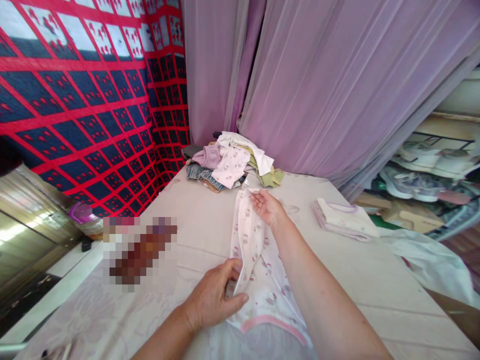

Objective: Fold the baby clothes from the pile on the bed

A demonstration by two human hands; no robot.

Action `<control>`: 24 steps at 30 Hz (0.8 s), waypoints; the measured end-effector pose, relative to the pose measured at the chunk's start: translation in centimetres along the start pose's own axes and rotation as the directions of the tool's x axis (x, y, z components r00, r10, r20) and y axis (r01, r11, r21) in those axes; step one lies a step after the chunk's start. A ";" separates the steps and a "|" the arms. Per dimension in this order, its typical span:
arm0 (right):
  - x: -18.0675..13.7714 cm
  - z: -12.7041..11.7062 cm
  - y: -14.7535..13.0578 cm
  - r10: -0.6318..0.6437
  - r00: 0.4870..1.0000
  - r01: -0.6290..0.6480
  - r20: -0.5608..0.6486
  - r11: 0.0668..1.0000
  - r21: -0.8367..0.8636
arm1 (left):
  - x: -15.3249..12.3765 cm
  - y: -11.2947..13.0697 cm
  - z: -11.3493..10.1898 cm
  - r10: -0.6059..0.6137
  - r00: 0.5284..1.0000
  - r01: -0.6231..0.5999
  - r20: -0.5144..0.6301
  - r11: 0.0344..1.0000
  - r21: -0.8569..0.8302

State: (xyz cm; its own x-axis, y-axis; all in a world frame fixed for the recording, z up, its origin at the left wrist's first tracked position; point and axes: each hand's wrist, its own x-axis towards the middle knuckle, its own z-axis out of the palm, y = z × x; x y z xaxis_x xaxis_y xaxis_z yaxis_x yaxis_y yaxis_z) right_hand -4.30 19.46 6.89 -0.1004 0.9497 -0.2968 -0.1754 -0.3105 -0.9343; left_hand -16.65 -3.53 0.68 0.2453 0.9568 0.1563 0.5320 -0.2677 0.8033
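Note:
A child's white top [258,260] with small pink-and-red cartoon prints lies on the table, its pink-trimmed curved neckline toward me. One side of it is folded over in a long strip. My left hand [213,295] grips the near left part of that fold, thumb over the cloth and fingertips partly hidden at the edge. At the far end of the top, my right hand [267,206] pinches the cloth between curled fingers and thumb, its forearm passing over the right side of the garment.
A heap of clothes [230,165] lies at the back against purple curtains [300,90]. Folded garments [343,220] are stacked on the right of the table [202,225]. A blurred patch [142,252] covers something at left. A shoe rack [431,165] stands at right.

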 end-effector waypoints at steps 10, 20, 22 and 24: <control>3.2 -0.5 3.1 -0.163 0.982 0.048 -0.093 0.696 -0.716 | 0.3 -0.2 0.4 0.009 0.996 0.007 -0.089 0.984 0.176; 4.7 -1.3 2.6 -0.199 0.980 0.044 -0.008 0.255 -0.966 | 0.4 -0.7 0.5 -0.027 0.996 0.040 -0.089 0.988 0.149; 4.3 -1.5 2.4 -0.234 0.972 0.057 0.003 0.225 -0.973 | 0.4 -0.6 0.5 0.003 0.996 0.010 -0.087 0.990 0.143; 3.7 -1.6 2.4 -0.298 0.955 0.070 0.007 0.202 -0.977 | 0.4 -0.5 0.4 0.025 0.996 -0.014 -0.080 0.990 0.139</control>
State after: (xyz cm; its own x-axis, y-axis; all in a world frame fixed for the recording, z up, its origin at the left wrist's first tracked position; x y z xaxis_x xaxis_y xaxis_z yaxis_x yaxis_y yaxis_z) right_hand -3.52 22.27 3.20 -0.0503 0.9987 -0.0040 0.9141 0.0444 -0.4031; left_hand -16.52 -3.07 0.13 0.1928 0.9557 0.2223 0.6357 -0.2942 0.7136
